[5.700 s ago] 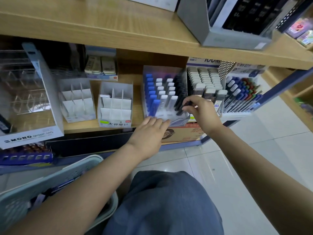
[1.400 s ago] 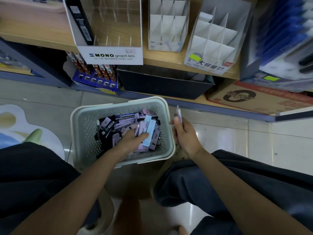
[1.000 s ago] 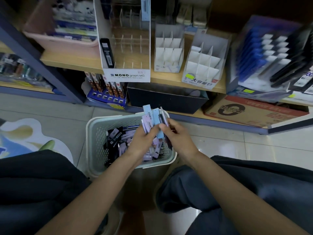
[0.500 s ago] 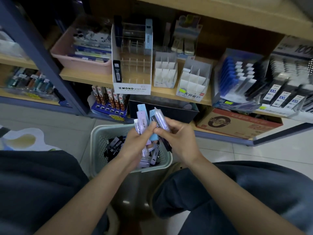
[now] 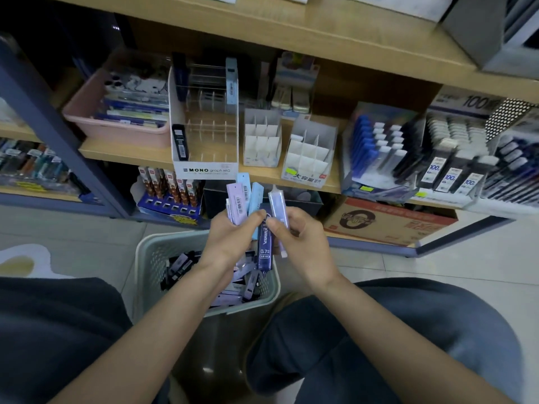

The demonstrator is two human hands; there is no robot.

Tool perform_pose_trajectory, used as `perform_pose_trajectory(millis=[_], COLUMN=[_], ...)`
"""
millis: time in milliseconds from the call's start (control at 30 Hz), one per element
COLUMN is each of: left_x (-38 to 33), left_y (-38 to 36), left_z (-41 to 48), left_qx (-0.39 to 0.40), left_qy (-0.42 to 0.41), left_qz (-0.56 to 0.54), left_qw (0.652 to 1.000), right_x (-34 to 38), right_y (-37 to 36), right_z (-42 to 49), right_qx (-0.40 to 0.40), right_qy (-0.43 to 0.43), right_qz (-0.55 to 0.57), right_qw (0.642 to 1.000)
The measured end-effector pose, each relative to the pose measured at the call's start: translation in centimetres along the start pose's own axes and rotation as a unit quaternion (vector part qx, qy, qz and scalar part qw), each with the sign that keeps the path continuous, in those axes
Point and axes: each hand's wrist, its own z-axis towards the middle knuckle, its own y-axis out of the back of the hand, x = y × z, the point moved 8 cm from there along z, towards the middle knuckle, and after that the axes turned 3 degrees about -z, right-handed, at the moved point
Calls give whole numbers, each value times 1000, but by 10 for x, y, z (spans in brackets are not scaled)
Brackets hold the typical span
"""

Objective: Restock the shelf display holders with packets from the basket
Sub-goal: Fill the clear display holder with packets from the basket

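- The left hand (image 5: 230,240) is curled round a fan of packets (image 5: 236,204), purple and light blue, which stand up out of the fist in front of the shelf's front edge.
- The right hand (image 5: 302,243) is closed too, its fingers wrapped about a pale purple packet (image 5: 277,204) that stands nearly upright, just beside the fan.
- A dark blue packet (image 5: 264,252) marked 0.7 hangs straight down between the two hands. Its top end is caught where the left thumb and the right fingertips meet; which hand really holds it I cannot tell.
- Below the hands the basket (image 5: 145,258) sits on the floor between the person's knees, with loose packets (image 5: 230,290), purple and black, heaped toward its right side.
- On the shelf (image 5: 125,153) a tall holder (image 5: 204,170) lettered MONO stands at the front edge, with one black packet (image 5: 180,141) in its left corner.
- Just to its right stand a white card holder (image 5: 261,144) and a second card holder (image 5: 309,156), both with dividers.
- A pink tray (image 5: 116,135) of flat packs sits toward the shelf's left end.
- A cardboard box (image 5: 388,221) lies on the lowest board, under the shelf's right part.
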Motion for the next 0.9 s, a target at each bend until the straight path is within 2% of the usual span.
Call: perform_pose_trajectory(millis=[133, 233, 300, 433, 533, 667, 767, 900], left_x=[-5, -8, -8, -8, -7, -5, -2, 3], left_y=[-30, -50, -62, -82, -94, -103, -106, -109], left_z=[6, 11, 16, 24, 28, 31, 33, 37], left_qx=[33, 47, 55, 62, 72, 85, 87, 89], left_qy=[-18, -22, -23, -25, -26, -23, -21, -15], left_qz=[-3, -1, 9, 21, 29, 41, 48, 49], left_qw=[999, 999, 998, 998, 997, 995, 995, 995], right_x=[-2, -2, -3, 5, 7, 5, 2, 3], right_y=[42, 97, 135, 197, 218, 224, 219, 213], right_z=[13, 35, 46, 50, 56, 68, 79, 90], right_qx=[-58, -90, -110, -189, -215, -220, -188, -158], right_qy=[-19, 1, -7, 2, 22, 37, 41, 66], right_qz=[-31, -185, -249, -280, -319, -344, -345, -381], right_qw=[998, 979, 962, 941, 923, 912, 919, 909])
